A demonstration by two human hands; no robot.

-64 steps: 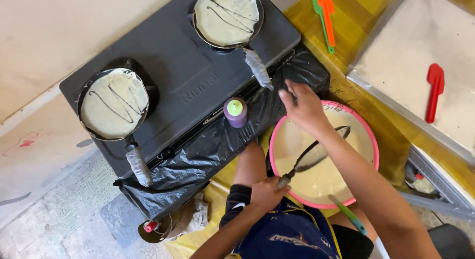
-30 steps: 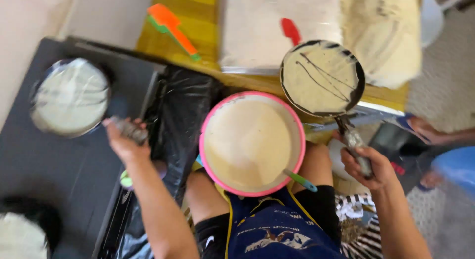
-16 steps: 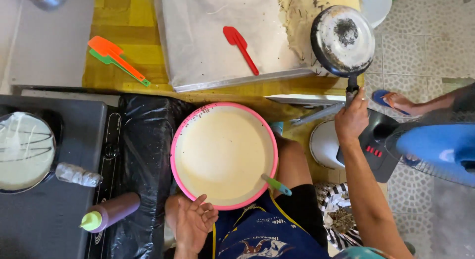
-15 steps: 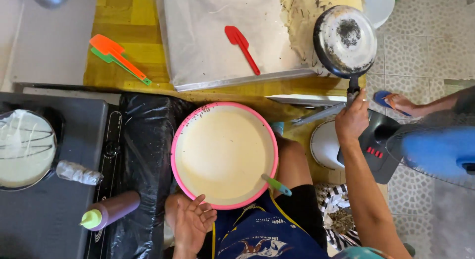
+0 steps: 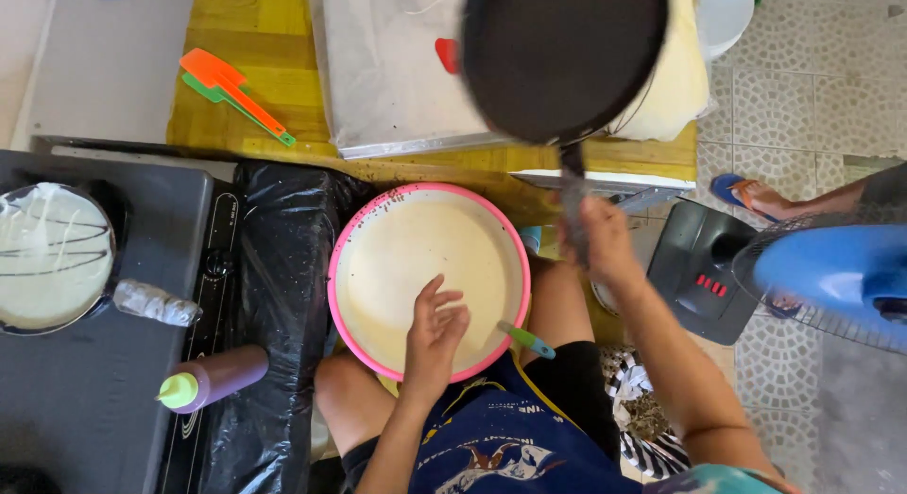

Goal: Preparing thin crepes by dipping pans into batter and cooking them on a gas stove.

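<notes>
My right hand (image 5: pixel 597 241) grips the handle of a black pan (image 5: pixel 563 58), held up at one o'clock over the tray (image 5: pixel 378 78). My left hand (image 5: pixel 435 329) hovers released, fingers spread, over the pink bowl (image 5: pixel 427 279) of batter at centre. A purple squeeze bottle (image 5: pixel 215 378) lies at eight o'clock.

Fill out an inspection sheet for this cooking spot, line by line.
Surface: yellow table with a lined tray; black stove on the left.
Job's things: pan raised by its handle; pink-rimmed batter bowl.
Clutter: orange and green spatulas; purple squeeze bottle; second pan with batter on the stove.
Hands: right hand grips the pan handle; left hand rests at the bowl, fingers spread.
Cables: nothing seen.
Surroundings: blue fan; another person's sandalled foot.
</notes>
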